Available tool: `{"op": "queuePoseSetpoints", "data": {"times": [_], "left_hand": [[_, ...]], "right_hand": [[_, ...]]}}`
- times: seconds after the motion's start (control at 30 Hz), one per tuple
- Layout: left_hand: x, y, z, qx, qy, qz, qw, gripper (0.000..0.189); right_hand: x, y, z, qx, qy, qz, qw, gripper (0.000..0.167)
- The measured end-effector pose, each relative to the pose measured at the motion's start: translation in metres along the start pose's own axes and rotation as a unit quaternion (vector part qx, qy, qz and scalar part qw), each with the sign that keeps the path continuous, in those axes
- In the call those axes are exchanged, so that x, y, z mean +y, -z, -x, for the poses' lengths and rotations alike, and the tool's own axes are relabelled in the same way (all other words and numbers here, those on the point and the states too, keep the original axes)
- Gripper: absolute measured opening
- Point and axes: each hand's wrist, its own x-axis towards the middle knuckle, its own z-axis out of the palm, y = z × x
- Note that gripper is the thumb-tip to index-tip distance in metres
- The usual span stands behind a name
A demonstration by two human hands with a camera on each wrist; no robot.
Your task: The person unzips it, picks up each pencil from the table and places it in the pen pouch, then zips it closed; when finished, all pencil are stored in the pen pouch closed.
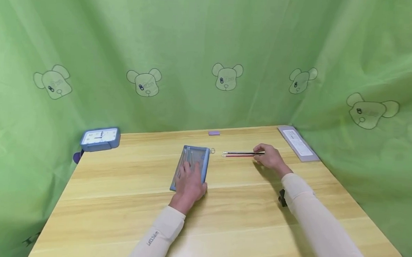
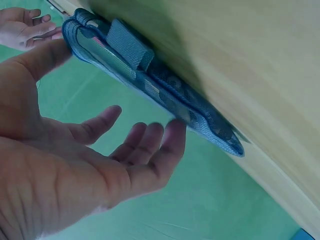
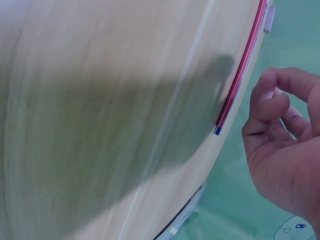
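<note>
A blue-edged, see-through pencil case [image 1: 199,155] lies on the table, with slender things showing inside. My left hand [image 1: 191,183] rests on its near half, fingers loosely bent. In the left wrist view, the thumb of this hand [image 2: 70,165] touches one end of the case and a finger touches its face. To the right, a red pencil [image 1: 239,156] and a black pencil [image 1: 239,153] lie side by side. My right hand [image 1: 271,157] is over their right ends. The right wrist view shows its fingers [image 3: 270,107] loosely curled, apart from the red pencil [image 3: 242,62].
A blue clock [image 1: 100,138] stands at the back left. A small purple block [image 1: 214,133] lies near the back edge. At the right edge is a flat grey-purple thing with a white label [image 1: 298,142]. A small black object [image 1: 282,198] sits beside my right forearm.
</note>
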Motion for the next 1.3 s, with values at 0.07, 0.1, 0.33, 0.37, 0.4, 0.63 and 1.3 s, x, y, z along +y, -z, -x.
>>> {"op": "queuePoseSetpoints", "data": {"times": [0.07,0.1,0.33,0.37,0.4,0.63,1.3], "left_hand": [[-0.001,0.000,0.000,0.004,-0.002,0.003,1.0000,0.074],[-0.002,0.000,0.000,0.005,-0.004,0.005,1.0000,0.072],[-0.009,0.005,-0.001,0.018,-0.022,0.046,0.9985,0.061],[-0.010,0.007,-0.001,0.021,-0.027,0.051,0.9981,0.060],[-0.010,0.008,-0.001,0.024,-0.030,0.060,0.9975,0.058],[-0.012,0.014,-0.002,0.037,-0.044,0.076,0.9955,0.043],[-0.019,0.015,-0.003,0.069,-0.089,0.071,0.9911,0.033]], "right_hand": [[0.001,0.000,0.000,0.000,0.003,0.005,1.0000,0.033],[0.002,0.000,0.000,0.000,0.003,0.008,1.0000,0.033],[0.009,0.000,0.000,-0.006,0.013,0.030,0.9995,0.033],[0.010,0.000,-0.001,-0.005,0.012,0.030,0.9995,0.033],[0.011,0.000,-0.001,-0.004,0.012,0.030,0.9995,0.034],[0.015,-0.001,-0.001,-0.002,0.008,0.031,0.9995,0.034],[0.017,-0.004,-0.001,0.001,0.031,0.048,0.9983,0.021]]}}
